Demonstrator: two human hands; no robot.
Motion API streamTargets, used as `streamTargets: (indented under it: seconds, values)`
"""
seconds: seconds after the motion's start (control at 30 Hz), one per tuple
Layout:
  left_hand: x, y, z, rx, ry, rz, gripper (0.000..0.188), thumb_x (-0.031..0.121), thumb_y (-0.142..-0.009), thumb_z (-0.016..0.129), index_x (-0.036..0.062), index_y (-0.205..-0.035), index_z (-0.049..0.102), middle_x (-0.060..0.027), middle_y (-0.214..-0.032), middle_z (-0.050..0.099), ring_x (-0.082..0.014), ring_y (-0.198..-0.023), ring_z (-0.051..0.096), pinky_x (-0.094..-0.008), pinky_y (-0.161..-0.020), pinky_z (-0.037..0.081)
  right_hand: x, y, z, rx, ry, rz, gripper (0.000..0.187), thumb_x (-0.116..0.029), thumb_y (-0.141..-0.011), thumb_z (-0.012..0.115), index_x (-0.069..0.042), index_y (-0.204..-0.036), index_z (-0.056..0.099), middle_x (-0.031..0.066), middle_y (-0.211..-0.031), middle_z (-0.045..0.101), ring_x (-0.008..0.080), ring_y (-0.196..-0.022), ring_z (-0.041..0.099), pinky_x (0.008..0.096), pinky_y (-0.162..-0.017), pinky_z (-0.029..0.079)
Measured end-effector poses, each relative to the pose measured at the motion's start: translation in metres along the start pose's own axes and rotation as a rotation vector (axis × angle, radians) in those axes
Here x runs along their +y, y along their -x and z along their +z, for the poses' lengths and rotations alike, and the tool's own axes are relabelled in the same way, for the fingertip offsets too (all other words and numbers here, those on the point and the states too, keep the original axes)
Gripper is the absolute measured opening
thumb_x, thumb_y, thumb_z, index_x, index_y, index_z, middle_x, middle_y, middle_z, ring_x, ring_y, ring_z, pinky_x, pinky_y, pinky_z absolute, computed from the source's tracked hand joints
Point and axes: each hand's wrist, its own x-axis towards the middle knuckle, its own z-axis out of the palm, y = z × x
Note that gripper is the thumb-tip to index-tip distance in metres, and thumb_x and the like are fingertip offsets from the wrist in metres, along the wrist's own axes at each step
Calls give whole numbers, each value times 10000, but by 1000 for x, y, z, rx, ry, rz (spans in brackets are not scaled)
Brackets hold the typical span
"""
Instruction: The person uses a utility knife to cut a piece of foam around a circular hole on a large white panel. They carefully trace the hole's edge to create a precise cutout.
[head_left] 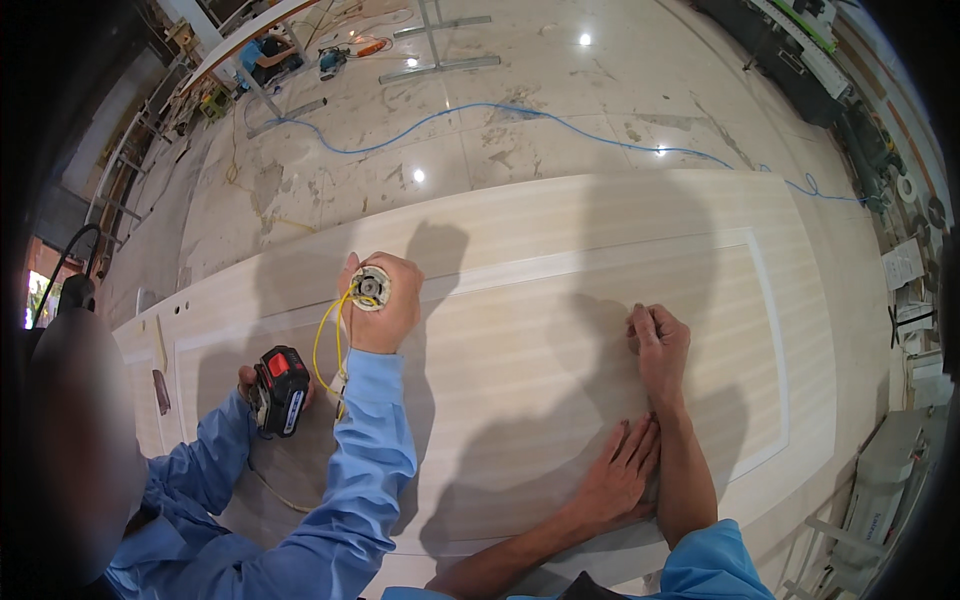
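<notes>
Apparently a holding step: right hand [658, 345] on the pale wooden door [560, 230], fingers curled together, tips pressed to the surface; cannot tell whether pinching anything small. Left hand [620, 470] flat just below, fingers slightly apart, touching the right forearm. Next probably calls for steady pressure, no sliding. Door lying flat under both hands, long axis left to right, right end pointing slightly away. Nearby, a co-worker's drill [280, 390].

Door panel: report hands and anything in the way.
Left hand flat on door panel, fingers spread. Right hand on panel, fingers curled, grip unclear. Co-worker holds drill and wired round part over panel's left.
</notes>
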Motion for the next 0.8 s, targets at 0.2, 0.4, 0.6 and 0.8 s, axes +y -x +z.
streamTargets:
  seconds: [0.2,0.4,0.6,0.8]
  values:
    - [2,-1,6,17,-45,-5,1092,684,-812,635,-59,-1556,339,-208,-1638,322,-336,-1562,207,-547,-1260,134,1,-3,-9,-21,-155,159,325,-218,-1034,614,4,-800,661,-1,-663,600,48,-543,450,245,-503,352]
    - [5,-2,10,47,-77,-7,1069,688,-818,605,-40,-1560,352,-173,-1648,329,-321,-1556,234,-540,-1248,164,8,-3,-7,-31,-36,21,319,-242,-1054,590,-22,-831,655,-7,-688,594,28,-526,438,224,-461,312]
    - [-1,1,23,139,33,-42,1079,656,-804,630,-59,-1557,335,-199,-1646,315,-330,-1558,220,-539,-1260,134,8,-1,3,12,-68,78,352,-269,-1064,580,-34,-809,642,-22,-661,565,28,-532,432,219,-465,311]
    - [-4,1,36,200,37,-27,1152,672,-757,664,-100,-1543,326,-244,-1641,294,-354,-1553,219,-547,-1273,101,7,3,8,90,-119,90,437,-371,-1080,538,-82,-757,591,-32,-632,512,30,-513,399,215,-451,266]
